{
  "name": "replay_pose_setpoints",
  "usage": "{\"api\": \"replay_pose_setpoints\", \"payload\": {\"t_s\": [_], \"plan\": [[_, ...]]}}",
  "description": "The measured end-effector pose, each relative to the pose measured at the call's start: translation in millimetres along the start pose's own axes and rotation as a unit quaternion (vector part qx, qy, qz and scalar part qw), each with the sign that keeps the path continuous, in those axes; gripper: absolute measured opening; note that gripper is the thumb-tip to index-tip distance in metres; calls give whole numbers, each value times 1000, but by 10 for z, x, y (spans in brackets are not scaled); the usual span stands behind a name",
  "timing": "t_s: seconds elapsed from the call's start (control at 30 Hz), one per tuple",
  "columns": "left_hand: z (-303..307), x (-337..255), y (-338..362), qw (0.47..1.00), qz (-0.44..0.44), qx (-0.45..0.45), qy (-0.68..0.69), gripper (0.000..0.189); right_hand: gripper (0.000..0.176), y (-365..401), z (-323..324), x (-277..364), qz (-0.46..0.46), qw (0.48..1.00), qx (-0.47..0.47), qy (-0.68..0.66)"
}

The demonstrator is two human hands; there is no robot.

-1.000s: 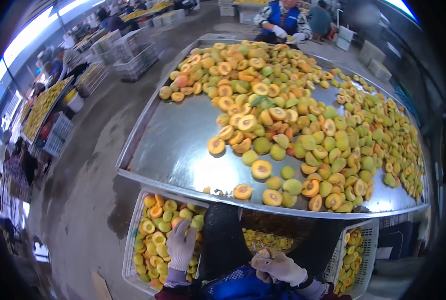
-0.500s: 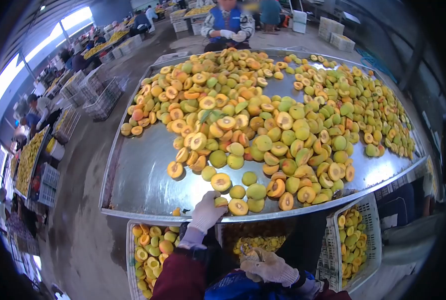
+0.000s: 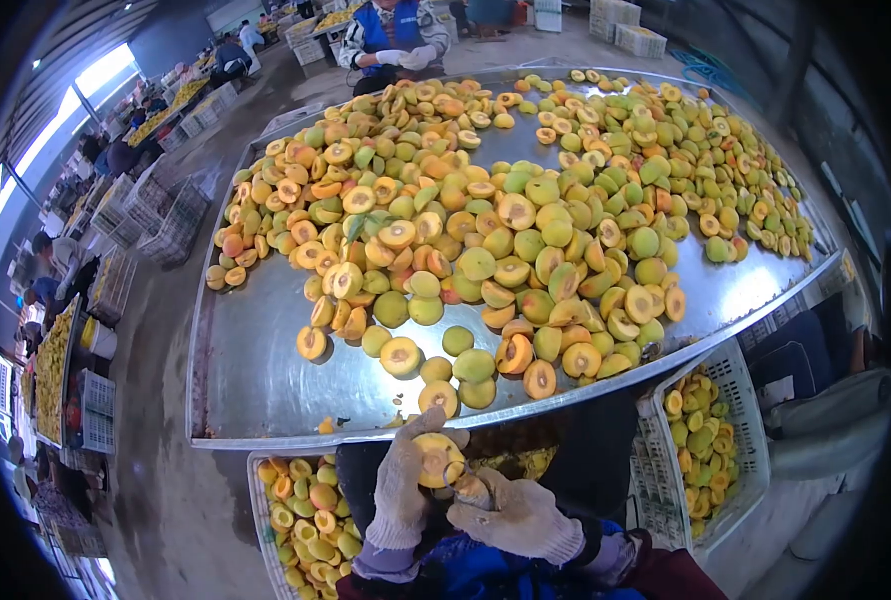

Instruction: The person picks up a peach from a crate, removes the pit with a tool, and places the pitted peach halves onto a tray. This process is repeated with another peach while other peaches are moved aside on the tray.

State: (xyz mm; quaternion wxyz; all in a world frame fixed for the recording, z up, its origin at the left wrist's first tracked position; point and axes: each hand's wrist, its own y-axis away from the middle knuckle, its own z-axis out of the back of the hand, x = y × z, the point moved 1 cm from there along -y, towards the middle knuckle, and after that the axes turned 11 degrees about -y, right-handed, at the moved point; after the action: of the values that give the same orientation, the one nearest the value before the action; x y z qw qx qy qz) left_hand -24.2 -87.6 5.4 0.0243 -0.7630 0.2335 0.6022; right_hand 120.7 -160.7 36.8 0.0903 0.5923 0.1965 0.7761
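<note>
My gloved left hand point(image 3: 400, 492) is closed around a halved yellow peach point(image 3: 434, 458), its cut face turned up toward me. My gloved right hand point(image 3: 522, 518) grips a small pitting tool point(image 3: 455, 474) whose metal loop meets the right side of the cut face; the handle is mostly hidden by my fingers. Just beyond my hands, other peach halves point(image 3: 439, 398) lie along the near edge of the metal table point(image 3: 251, 355). A big heap of peach halves point(image 3: 416, 200) spreads behind them.
A crate of peach halves point(image 3: 256, 500) stands at my lower left, another crate point(image 3: 756, 440) at my right. Between my legs are yellow pieces point(image 3: 526, 462), partly hidden. Across the table sits a gloved person point(image 3: 391, 40). Stacked crates point(image 3: 151, 205) and other workers are at the left.
My left hand has brought a peach half from the table edge toward my body, and my right hand has risen to meet it with the tool. The view has shifted.
</note>
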Motion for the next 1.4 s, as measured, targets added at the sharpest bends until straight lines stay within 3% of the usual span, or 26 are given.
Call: {"api": "replay_pose_setpoints", "payload": {"t_s": [0.07, 0.13, 0.17, 0.23, 0.37, 0.47, 0.57, 0.6, 0.67, 0.7, 0.87, 0.97, 1.17, 1.23, 1.27, 1.33, 1.4], "plan": [[-55, 3, 67, 1000, -12, 0, -12, 69, 54, 36, -9, 30, -55, 998, 13, -14], [-98, -7, 118, 997, -44, -4, -63, 77, 52, 72, -15, 62, 3, 997, -74, -17], [-101, -11, 142, 997, -44, -3, -64, 77, 52, 80, -31, 53, 3, 997, -75, -18], [-111, -30, 182, 987, -71, -10, -143, 74, 50, 94, -43, 26, 22, 982, -186, -20], [-244, -131, 300, 974, -71, 8, -215, 60, 50, 77, -35, 60, 82, 966, -245, 2], [-352, -117, 307, 949, -117, -40, -289, 60, 47, 79, 15, 71, 70, 972, -220, 37], [-326, -47, 309, 968, -94, -71, -222, 53, 45, 40, 29, 37, 105, 977, -178, 54], [-324, -66, 283, 968, -95, -72, -222, 53, 45, 77, 43, 114, 61, 989, -130, 34], [-304, -122, 194, 994, -3, -92, 51, 55, 50, 143, 35, 182, 0, 998, -31, -51], [-221, -59, 150, 991, -3, -91, 98, 62, 52, 160, 32, 213, -24, 998, -16, -47], [-196, -77, 199, 992, -46, -114, 36, 69, 62, 119, 40, 260, -68, 997, -20, 9], [-212, -62, 208, 993, -57, -103, 11, 65, 64, 123, 55, 330, -100, 994, 37, 14], [-290, -47, 297, 990, -85, -115, -16, 61, 61, 147, -4, 321, -45, 995, 10, 84], [-353, -40, 327, 985, -125, -113, 30, 60, 59, 174, -33, 253, 60, 994, -14, 92], [-389, -62, 347, 985, -125, -113, 30, 60, 59, 178, -67, 195, 60, 994, -14, 92], [-442, -118, 389, 981, -125, -142, -37, 59, 33, 176, -119, 104, 129, 989, -41, 53], [-395, -137, 400, 981, -149, -104, -71, 57, 30, 173, -115, 80, 112, 993, -26, -25]]}}
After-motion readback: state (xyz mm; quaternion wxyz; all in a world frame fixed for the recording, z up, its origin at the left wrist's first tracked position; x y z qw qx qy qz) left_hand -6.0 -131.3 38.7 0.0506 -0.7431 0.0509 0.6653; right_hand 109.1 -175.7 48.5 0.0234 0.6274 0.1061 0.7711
